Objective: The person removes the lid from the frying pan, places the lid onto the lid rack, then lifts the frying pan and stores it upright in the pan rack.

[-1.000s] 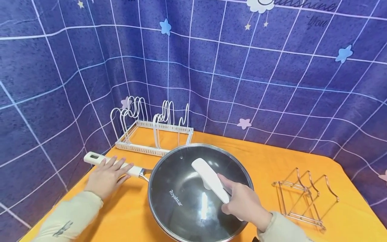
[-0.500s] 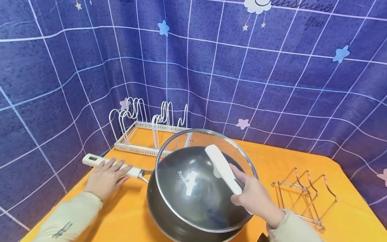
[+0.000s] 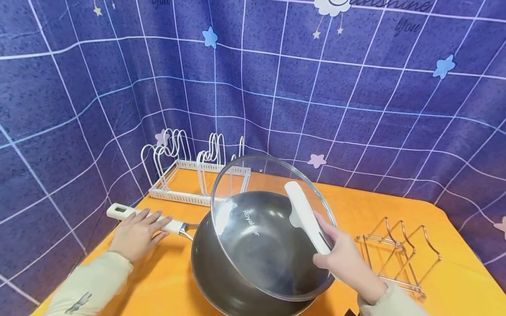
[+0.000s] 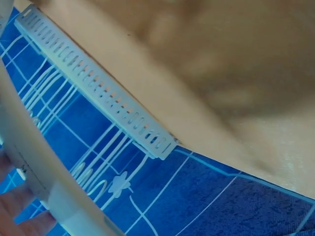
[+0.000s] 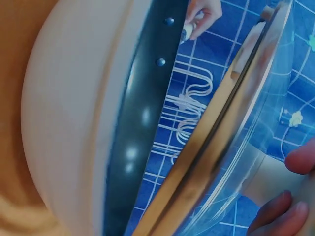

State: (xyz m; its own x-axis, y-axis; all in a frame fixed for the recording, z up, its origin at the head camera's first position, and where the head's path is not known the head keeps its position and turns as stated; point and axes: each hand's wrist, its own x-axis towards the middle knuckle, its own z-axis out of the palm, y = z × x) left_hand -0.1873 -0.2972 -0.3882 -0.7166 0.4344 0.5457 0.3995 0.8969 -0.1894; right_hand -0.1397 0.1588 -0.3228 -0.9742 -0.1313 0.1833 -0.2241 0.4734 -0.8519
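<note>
Holding the glass lid (image 3: 272, 267) above the pan (image 3: 219, 276) by its white handle (image 3: 302, 210), right hand (image 3: 348, 259) with fingers and thumb wrapped round the grip. Lid sits tilted over the pan, shifted toward the right side; right wrist view shows a gap between lid and pan rim, narrowing toward the bottom; can't tell whether they touch there. White lettering on the glass, dark pan interior visible through it.

Left hand (image 3: 136, 235) rests on the pan's white handle (image 3: 174, 226), fingers fairly straight and spread across it, thumb along the near side. Handle runs out to the left, joined by a metal bracket (image 3: 187, 229).

Pan on orange cloth (image 3: 158, 281). White wire rack (image 3: 179, 196) behind the pan handle, partly seen through the lid. Copper-coloured wire rack (image 3: 401, 247) off to the right, near the right hand. Blue grid-and-star curtain (image 3: 348, 87) behind.
</note>
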